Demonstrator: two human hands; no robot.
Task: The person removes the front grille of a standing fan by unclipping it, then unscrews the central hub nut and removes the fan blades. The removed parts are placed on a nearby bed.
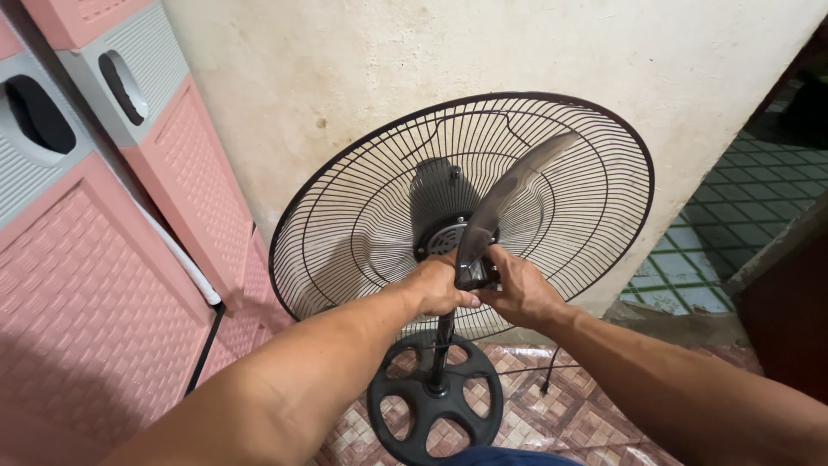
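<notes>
In the head view, both forearms reach forward and slightly down from the bottom of the frame and meet at the middle of a standing fan. The left hand [442, 286] comes in from the lower left, wrist straight, with its fingers curled shut around the hub of the fan blade [498, 205]. The right hand [520, 292] comes in from the lower right and closes on the same hub from the other side, thumb on top; the two hands touch. The dark, see-through blade rises up and to the right from the hub, in front of the round wire guard [345, 194] and the motor [442, 220]. Below the hands the pole [443, 349] runs down to the round black base [431, 401] on the tiled floor [569, 414]. Pink plastic drawers [103, 285] stand to the left, against the pale wall [362, 60].
</notes>
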